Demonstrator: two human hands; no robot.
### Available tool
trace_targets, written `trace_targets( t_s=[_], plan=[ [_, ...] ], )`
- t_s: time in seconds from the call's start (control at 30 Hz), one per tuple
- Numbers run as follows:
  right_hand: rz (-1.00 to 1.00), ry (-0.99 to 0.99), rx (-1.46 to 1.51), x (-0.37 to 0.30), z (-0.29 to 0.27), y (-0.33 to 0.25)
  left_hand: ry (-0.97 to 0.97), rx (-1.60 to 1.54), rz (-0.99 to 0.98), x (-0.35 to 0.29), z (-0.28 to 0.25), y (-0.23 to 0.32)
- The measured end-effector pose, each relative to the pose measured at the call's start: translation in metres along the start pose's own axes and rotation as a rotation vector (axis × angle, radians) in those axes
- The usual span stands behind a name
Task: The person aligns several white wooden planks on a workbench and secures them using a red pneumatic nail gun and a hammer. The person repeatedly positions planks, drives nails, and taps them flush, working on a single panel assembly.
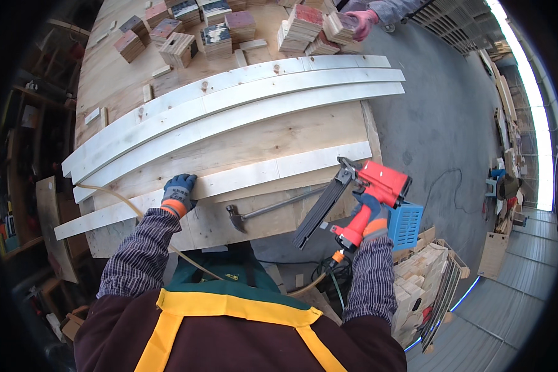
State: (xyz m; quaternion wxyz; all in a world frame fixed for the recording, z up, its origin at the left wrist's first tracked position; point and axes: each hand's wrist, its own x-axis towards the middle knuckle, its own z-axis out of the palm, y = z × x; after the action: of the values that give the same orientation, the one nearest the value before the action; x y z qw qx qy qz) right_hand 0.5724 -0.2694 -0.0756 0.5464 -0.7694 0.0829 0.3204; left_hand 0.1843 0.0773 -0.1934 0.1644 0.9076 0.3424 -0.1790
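Observation:
My left hand (pixel 180 191), in a blue-grey work glove with an orange cuff, is closed over a long pale wooden slat (pixel 242 178) near the front of the wooden workbench (pixel 273 133). In my right hand (pixel 371 211) is a red pneumatic nail gun (pixel 381 185) with a black magazine, raised over the right end of the bench and beside the slat's end. A tan air hose (pixel 304 286) joins the bottom of its handle. Between my hands a claw hammer (pixel 235 218) lies on the front edge of the bench. More long slats (pixel 229 108) rest farther back.
Several wood blocks (pixel 217 38) with coloured ends stand at the back of the bench. A co-worker's pink-gloved hand (pixel 363 23) touches a block at the far right. A blue plastic basket (pixel 406 224) and stacked timber (pixel 418 288) are at the right. Shelves (pixel 28 124) line the left.

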Motion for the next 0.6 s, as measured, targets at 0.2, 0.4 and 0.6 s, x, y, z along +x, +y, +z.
trace_targets(
  t_s=[0.2, 0.4, 0.6],
  plan=[
    [0.06, -0.147, 0.188, -0.019, 0.003, 0.016, 0.306, -0.08, 0.202, -0.045, 0.003, -0.013],
    [0.116, -0.341, 0.278, -0.038, 0.059, -0.006, -0.038, 0.21, 0.548, -0.179, 0.006, -0.077],
    [0.006, -0.582, 0.269, -0.043, 0.199, -0.031, 0.342, 0.229, 0.357, -0.203, -0.027, -0.171]
  ],
)
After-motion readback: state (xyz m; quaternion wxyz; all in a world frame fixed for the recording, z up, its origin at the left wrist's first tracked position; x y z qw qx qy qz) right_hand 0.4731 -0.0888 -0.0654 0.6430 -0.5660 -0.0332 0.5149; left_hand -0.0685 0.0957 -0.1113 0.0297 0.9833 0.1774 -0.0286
